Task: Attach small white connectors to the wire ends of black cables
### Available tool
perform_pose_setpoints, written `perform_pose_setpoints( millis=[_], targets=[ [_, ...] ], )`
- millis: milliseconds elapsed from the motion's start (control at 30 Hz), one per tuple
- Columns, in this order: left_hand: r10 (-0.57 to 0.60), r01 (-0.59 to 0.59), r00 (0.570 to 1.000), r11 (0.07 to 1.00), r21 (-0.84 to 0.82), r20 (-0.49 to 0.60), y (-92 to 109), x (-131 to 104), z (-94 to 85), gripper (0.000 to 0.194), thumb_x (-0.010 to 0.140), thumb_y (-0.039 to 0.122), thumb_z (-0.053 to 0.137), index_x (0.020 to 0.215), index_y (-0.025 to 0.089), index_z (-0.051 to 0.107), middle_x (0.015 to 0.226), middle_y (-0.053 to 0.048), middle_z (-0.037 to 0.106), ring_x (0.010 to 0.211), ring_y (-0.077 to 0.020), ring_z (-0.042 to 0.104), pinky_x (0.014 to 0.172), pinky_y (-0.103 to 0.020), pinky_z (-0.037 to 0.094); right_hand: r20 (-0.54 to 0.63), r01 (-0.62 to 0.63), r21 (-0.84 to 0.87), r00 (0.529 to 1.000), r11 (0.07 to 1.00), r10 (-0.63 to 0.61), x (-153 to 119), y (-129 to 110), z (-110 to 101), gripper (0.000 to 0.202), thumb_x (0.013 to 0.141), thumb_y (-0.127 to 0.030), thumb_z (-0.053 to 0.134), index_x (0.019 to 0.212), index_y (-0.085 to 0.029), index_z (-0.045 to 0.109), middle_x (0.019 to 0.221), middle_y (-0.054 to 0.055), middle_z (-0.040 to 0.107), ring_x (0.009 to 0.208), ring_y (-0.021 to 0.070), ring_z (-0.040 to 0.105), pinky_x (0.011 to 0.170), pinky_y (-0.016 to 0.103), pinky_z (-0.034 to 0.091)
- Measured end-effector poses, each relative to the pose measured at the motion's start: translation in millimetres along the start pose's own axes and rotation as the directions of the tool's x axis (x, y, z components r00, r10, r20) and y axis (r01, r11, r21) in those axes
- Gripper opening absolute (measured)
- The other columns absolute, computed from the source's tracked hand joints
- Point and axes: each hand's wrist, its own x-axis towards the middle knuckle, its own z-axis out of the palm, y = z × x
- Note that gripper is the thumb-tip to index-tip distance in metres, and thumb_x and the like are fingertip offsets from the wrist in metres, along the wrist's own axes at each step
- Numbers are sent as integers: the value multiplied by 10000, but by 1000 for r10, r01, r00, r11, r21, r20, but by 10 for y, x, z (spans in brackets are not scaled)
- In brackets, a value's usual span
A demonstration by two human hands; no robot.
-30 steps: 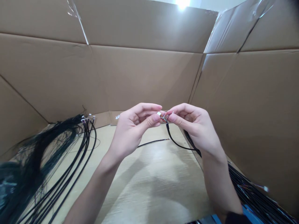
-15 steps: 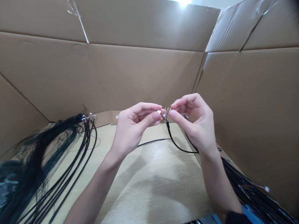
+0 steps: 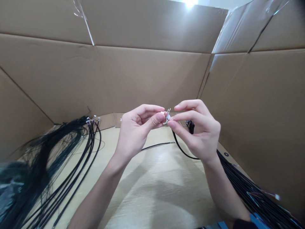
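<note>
Cardboard walls around both hands

Pale tabletop; tangled dark strands and several black cables at left, single cable farther back.

Head view, one camera: worn on the person's head, looking from above and behind the left hand and right hand, facing forward and down over the tabletop. Range near, the left forearm and right forearm entering at the lower edge and the hands falling close to mid-frame; field wide, with the cardboard back wall farther off, across the upper part. Tilt moderate, the table's far edge lying a little below mid-height and a bright light at the top edge.
</note>
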Motion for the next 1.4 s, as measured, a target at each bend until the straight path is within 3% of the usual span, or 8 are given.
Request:
perform_pose_setpoints(
  millis=[100, 333, 433, 567, 667, 867, 1167, 1400],
  targets=[
    [-7, 8, 1000, 1000, -27, 29, 2, -1, -10, 95, 882, 268, 876, 944, 212, 830, 921, -19, 844, 916, -172, 812, 770, -195, 666, 20, 89, -52, 996, 995, -88, -18, 29, 31, 154, 908, -122, 813, 933, -274, 807, 1109, 46, 714, 1069, 246, 682, 930, 445, 583],
    [82, -75, 992, 994, -80, 93, -85, 32, -16, 78, 910, 172, 836, 941, 243, 839, 935, 3, 841, 903, -150, 812, 779, -189, 665, -88, -26, -68, 996, 997, 20, -41, 29, 62, 155, 911, -115, 814, 936, -268, 817, 1106, 52, 716, 1040, 240, 691, 916, 436, 578],
    [211, -212, 974, 977, 8, 82, -123, 38, -18, 114, 918, 135, 817, 943, 245, 837, 939, 5, 816, 886, -133, 792, 803, -194, 655, -54, -51, -92, 997, 994, 46, -36, -6, 55, 134, 923, -125, 798, 922, -259, 804, 1097, 53, 723, 1053, 246, 685, 907, 433, 568],
    [502, -519, 854, 810, 272, 135, -176, 66, -53, 160, 937, 101, 787, 987, 245, 837, 975, -10, 765, 880, -116, 741, 791, -197, 626, -6, -124, -99, 992, 987, 124, -32, -31, 50, 116, 935, -129, 774, 892, -237, 780, 1074, 51, 731, 1038, 237, 684, 933, 433, 541],
    [600, -629, 774, 692, 354, 203, -239, 100, -77, 201, 953, 61, 752, 1008, 240, 824, 977, -11, 777, 865, -105, 735, 787, -197, 624, 18, -206, -48, 978, 977, 207, -29, -27, 45, 121, 935, -133, 771, 865, -231, 770, 1063, 41, 735, 1022, 224, 689, 935, 419, 531],
    [549, -554, 832, 820, 142, 76, -399, 130, -70, 330, 892, 98, 837, 1164, 257, 738, 1004, 14, 803, 933, -139, 802, 858, -232, 694, 43, -322, 49, 947, 946, 320, -12, -2, 17, 108, 918, -173, 807, 840, -242, 780, 1032, 20, 730, 1006, 210, 696, 943, 400, 518],
    [446, -435, 889, 893, -115, 102, -364, 204, -50, 361, 860, 122, 878, 1125, 252, 668, 879, 44, 812, 860, -139, 821, 764, -191, 694, 168, -425, 208, 903, 881, 396, 5, 32, -29, 74, 935, -237, 817, 865, -259, 806, 1071, 13, 731, 1036, 205, 696, 932, 375, 513],
    [508, -490, 850, 860, -144, 137, -398, 188, -49, 366, 873, 106, 865, 1122, 260, 645, 905, 48, 819, 863, -136, 822, 798, -207, 695, 279, -546, 360, 837, 757, 471, 30, -7, -73, 68, 937, -252, 819, 871, -260, 810, 1036, 11, 732, 1001, 196, 682, 918, 352, 528]
  ],
)
